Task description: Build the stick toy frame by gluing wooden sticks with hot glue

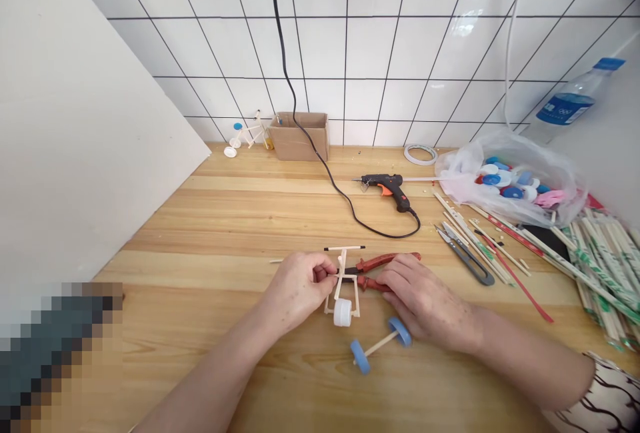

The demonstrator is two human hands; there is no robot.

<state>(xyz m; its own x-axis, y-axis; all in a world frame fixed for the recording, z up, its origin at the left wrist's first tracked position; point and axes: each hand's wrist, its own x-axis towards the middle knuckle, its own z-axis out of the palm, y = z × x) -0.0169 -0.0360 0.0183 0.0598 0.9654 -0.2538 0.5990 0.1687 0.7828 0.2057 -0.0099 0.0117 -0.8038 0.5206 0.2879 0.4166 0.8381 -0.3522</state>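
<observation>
A person's left hand (301, 288) pinches a small stick frame (342, 266). The right hand (430, 301) curls around red-handled pliers (381, 261); a blue-wheeled axle (382, 344) lies nearby.

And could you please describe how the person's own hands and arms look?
The left hand and right hand are ungloved. A cream sleeve with dark wavy lines shows on the right arm; the left forearm looks bare.
</observation>
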